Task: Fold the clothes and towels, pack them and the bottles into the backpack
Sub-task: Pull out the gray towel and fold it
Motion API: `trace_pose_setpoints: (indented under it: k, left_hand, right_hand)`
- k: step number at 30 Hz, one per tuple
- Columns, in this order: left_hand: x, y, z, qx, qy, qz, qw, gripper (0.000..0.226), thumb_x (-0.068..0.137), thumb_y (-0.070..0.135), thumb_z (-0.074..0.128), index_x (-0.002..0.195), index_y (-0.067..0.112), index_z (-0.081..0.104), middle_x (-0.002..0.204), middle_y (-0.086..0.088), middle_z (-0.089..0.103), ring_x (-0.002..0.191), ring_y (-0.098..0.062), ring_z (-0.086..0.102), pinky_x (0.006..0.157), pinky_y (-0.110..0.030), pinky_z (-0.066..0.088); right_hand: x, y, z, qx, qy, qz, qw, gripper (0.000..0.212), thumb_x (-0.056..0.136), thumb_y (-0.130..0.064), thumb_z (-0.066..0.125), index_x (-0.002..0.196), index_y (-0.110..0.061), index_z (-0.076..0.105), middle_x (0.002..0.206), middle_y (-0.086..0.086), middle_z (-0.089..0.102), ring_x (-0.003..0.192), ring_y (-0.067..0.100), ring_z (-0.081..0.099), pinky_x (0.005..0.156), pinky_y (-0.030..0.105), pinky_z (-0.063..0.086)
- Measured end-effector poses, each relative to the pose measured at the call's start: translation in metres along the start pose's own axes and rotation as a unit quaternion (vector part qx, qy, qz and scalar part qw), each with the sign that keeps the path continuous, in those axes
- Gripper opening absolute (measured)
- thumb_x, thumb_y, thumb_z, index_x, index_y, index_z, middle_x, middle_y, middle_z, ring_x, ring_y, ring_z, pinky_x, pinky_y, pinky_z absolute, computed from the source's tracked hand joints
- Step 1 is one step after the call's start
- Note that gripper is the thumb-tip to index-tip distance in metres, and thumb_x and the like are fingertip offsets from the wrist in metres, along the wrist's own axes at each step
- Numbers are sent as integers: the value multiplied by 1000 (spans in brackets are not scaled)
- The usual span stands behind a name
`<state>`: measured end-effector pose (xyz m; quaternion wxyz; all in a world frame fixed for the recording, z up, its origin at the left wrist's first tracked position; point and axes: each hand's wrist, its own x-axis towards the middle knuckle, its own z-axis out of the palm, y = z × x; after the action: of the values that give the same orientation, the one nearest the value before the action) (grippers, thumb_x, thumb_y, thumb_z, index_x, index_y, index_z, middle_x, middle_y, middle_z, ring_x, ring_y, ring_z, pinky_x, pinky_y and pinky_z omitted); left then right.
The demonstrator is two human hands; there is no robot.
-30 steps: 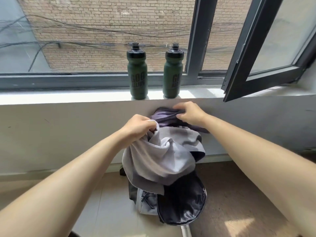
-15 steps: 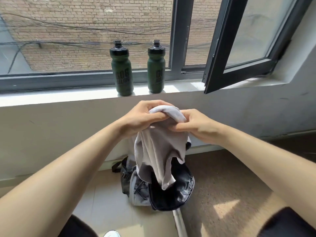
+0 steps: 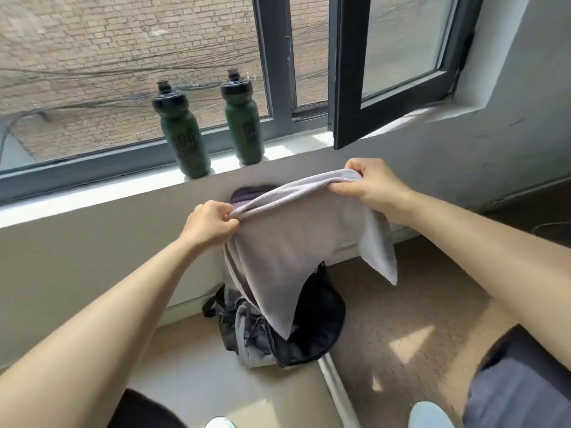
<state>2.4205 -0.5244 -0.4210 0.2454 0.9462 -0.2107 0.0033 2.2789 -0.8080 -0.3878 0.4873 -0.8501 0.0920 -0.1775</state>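
Two bottles: we saw the first bottle (image 3: 183, 135) and the second bottle (image 3: 244, 122) upright, near each other, on the windowsill (image 3: 92, 197).
Writing: we read "GOG" on the first bottle; its lower line was too blurred.
Left grip (image 3: 210, 225): pinched the grey towel (image 3: 287, 242) at its top edge.
Right grip (image 3: 370, 186): held the towel's other top corner.
Towel: hung spread above the backpack (image 3: 312, 329) on the floor (image 3: 401, 304).

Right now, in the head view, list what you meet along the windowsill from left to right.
Left green bottle → right green bottle → open window sash.
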Motion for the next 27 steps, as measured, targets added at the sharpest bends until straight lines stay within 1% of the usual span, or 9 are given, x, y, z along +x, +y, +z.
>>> trace_pose_setpoints:
  k: [2, 5, 9, 12, 14, 16, 22, 24, 27]
  left_hand:
    - [2, -6, 3, -71, -3, -43, 997, 15, 81, 18, 56, 69, 18, 66, 68, -2, 63, 77, -30, 58, 69, -37, 49]
    - [5, -4, 7, -278, -43, -76, 957, 20, 80, 25, 59, 86, 23, 77, 82, -6, 67, 80, -22, 57, 70, -39, 50]
    - [1, 28, 0, -416, -41, -3, 908, 15, 89, 20, 68, 98, 13, 78, 93, -7, 73, 86, -19, 63, 67, -27, 49]
    - [-2, 48, -10, -470, -63, 25, 880, 9, 87, 13, 71, 89, 18, 78, 85, -2, 71, 83, -17, 62, 63, -23, 46]
    - [-5, 56, -15, -497, -83, 24, 864, 6, 78, 17, 71, 81, 18, 76, 80, -3, 69, 82, -19, 61, 69, -28, 46]
    - [-7, 61, -16, -514, -95, 40, 851, 5, 75, 16, 70, 79, 14, 73, 80, -6, 67, 81, -22, 61, 74, -31, 45]
    - [-8, 62, -13, -541, -55, 43, 838, 6, 72, 11, 70, 77, 11, 73, 73, -3, 67, 70, -17, 61, 66, -23, 50]
    - [-4, 54, -13, -533, -23, 33, 845, 7, 71, 13, 71, 76, 13, 76, 76, -3, 69, 74, -16, 62, 70, -24, 49]
    - [1, 38, -15, -502, 19, 15, 864, 10, 71, 15, 73, 79, 14, 79, 79, -4, 71, 80, -18, 62, 76, -28, 49]
  right_hand:
    - [-3, 1, -7, -3, -47, 12, 999, 29, 88, -18, 76, 71, -14, 52, 68, 3, 45, 62, 10, 42, 57, 26, 28]
    - [-9, 4, -14, 20, -155, 26, 987, 27, 86, -6, 74, 71, -11, 52, 68, 3, 45, 61, 10, 43, 58, 28, 28]
    - [-12, 15, -1, 114, -267, 96, 952, 28, 75, -15, 83, 68, -19, 56, 72, 5, 53, 66, 18, 51, 60, 32, 34]
    - [-10, 18, 14, 191, -321, 130, 919, 31, 75, -30, 84, 80, -18, 57, 82, 6, 56, 76, 20, 53, 66, 36, 37]
    - [-9, 15, 22, 224, -355, 138, 897, 37, 83, -31, 77, 107, -8, 61, 102, 10, 65, 96, 23, 61, 84, 40, 47]
    - [-9, 13, 29, 204, -396, 126, 887, 45, 92, -25, 69, 135, -14, 58, 131, 8, 65, 117, 24, 62, 104, 43, 44]
    - [-12, 11, 49, 100, -434, 118, 887, 50, 81, -31, 80, 119, -1, 67, 116, 5, 69, 107, 18, 60, 94, 33, 42]
    - [-12, 9, 50, 93, -425, 107, 894, 44, 80, -31, 79, 114, -5, 67, 113, 3, 70, 105, 15, 62, 98, 40, 41]
    - [-11, 9, 47, 111, -388, 101, 909, 65, 79, -32, 82, 115, 15, 56, 113, 18, 66, 106, 27, 63, 105, 50, 43]
